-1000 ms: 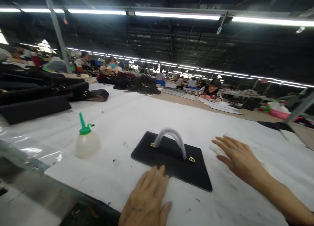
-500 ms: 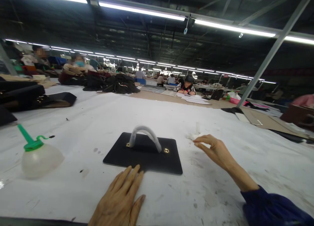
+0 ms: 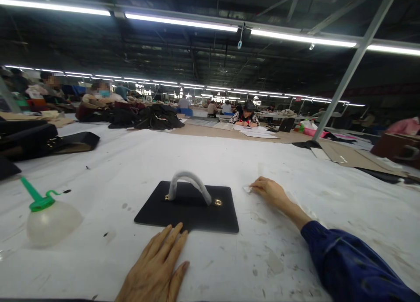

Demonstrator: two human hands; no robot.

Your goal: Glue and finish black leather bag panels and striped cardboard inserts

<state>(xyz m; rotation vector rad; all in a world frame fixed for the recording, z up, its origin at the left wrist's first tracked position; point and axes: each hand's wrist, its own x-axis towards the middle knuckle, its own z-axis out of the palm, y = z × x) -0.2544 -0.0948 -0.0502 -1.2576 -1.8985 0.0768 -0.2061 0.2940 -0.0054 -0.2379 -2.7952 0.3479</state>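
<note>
A black bag panel [image 3: 197, 216] lies flat on the white-covered table. Its arched handle [image 3: 188, 179] is wrapped in pale film and stands up between gold-coloured fittings. My left hand [image 3: 154, 267] rests flat with fingers stretched out, the fingertips at the panel's near edge. To the right of the panel, the fingers of my right hand [image 3: 267, 192] pinch a small whitish scrap [image 3: 247, 189], perhaps film or paper, close to the table surface. What exactly the scrap is, I cannot make out.
On the left stands a translucent squeeze bottle [image 3: 54, 223] with a green spout. Black bag pieces [image 3: 49, 138] are stacked behind it, and dark material [image 3: 154, 116] is heaped farther back. A person [image 3: 246, 114] sits across the table. A metal post [image 3: 354, 70] rises at the right.
My right hand has moved slightly left with the whitish scrap, and more of the blue sleeve shows. My left hand stays at the panel's edge. The whole view has shifted a little.
</note>
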